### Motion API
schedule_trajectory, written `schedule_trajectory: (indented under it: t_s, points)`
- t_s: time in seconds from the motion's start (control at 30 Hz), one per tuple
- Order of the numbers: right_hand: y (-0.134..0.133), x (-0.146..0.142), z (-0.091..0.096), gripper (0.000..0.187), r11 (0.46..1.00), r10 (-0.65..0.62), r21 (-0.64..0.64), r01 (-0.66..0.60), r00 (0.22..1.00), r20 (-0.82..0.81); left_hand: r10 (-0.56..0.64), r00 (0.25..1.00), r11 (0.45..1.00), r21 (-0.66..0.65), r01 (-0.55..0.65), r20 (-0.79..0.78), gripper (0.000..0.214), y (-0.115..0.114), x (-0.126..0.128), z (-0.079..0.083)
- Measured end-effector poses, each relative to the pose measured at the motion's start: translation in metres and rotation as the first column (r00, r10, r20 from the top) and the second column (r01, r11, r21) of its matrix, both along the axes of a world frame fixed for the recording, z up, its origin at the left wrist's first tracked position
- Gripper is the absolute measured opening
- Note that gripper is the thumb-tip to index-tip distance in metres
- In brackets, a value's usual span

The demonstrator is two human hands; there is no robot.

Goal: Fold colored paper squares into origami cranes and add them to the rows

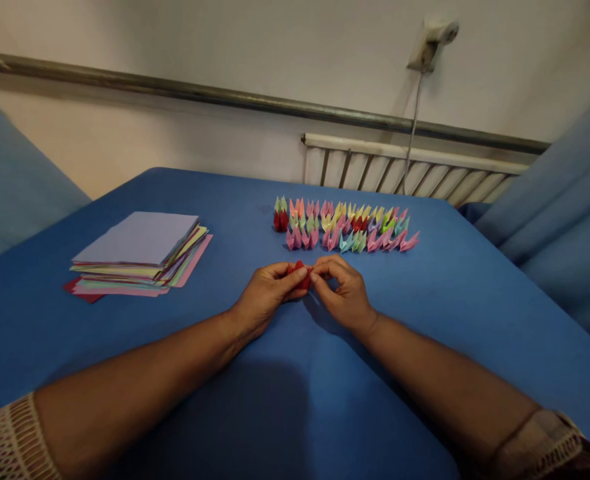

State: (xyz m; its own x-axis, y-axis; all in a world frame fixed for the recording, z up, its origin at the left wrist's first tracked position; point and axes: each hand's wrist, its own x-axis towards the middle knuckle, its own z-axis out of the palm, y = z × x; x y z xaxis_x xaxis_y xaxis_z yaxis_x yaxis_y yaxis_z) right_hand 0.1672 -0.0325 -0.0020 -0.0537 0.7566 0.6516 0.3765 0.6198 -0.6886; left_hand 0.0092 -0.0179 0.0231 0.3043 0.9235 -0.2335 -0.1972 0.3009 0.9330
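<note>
**Open lanes at 3 and just before 11 o'clock**

Around your left hand (pixel 259 297) and right hand (pixel 345 293), you have bare table (pixel 459 287) at 3 o'clock. The paper stack (pixel 132 240) stands in your way from 9 to 10. The rows of folded paper (pixel 333 232) stop a low reach between 12 and 2, close past your fingertips. Between stack and rows, a lane lies open to you.

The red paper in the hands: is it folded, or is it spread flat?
Folded: the red paper is a small, compact piece in the left hand, much smaller than the stacked sheets. Its exact folds cannot be told.
</note>
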Motion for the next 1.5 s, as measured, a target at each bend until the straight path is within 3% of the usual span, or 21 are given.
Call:
schedule_trajectory:
  t_s: [0.67,1.03,1.23,1.5]
  points:
    - [-0.003,-0.002,0.002,0.011,1.000,-0.023,0.011,0.023,0.999,0.035,-0.015,1.000,1.000,0.008,0.015,-0.017,0.024,0.002,-0.001,-0.002]
    - [-0.007,-0.004,0.004,0.009,0.999,0.029,0.016,-0.031,0.995,0.095,0.051,0.993,0.997,-0.066,-0.044,0.111,0.018,0.000,0.000,-0.001]
    - [-0.005,-0.005,-0.002,0.010,1.000,0.009,-0.025,-0.008,0.999,0.042,0.047,0.981,0.994,-0.108,-0.026,0.190,0.018,0.000,0.001,0.002]
    - [0.000,-0.004,-0.006,0.009,0.998,0.015,-0.058,-0.016,1.000,-0.005,0.043,0.982,0.995,-0.102,-0.024,0.186,0.019,0.001,0.000,-0.001]
